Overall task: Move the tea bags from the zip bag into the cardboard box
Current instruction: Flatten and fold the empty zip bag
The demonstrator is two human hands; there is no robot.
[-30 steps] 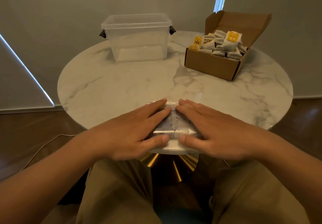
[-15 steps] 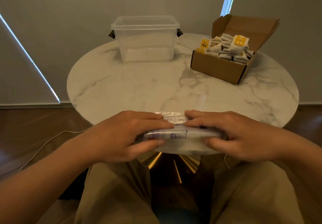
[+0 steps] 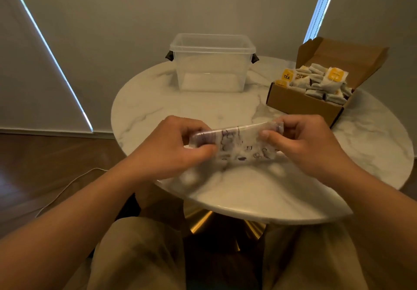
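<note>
A clear zip bag with purple markings hangs flat above the marble table, held between both hands. My left hand pinches its left end and my right hand pinches its right end near the top strip. I see no tea bags inside the bag. The open cardboard box stands at the back right of the table with its lid up. It holds several tea bags, white pouches with yellow tags.
A clear plastic tub with dark clips stands at the back middle of the round marble table. A white cable lies on the wooden floor to the left. My knees are under the table's near edge.
Both hands went from pressing the bag flat on the table's near edge to lifting it and pulling it out by its ends, further over the table.
</note>
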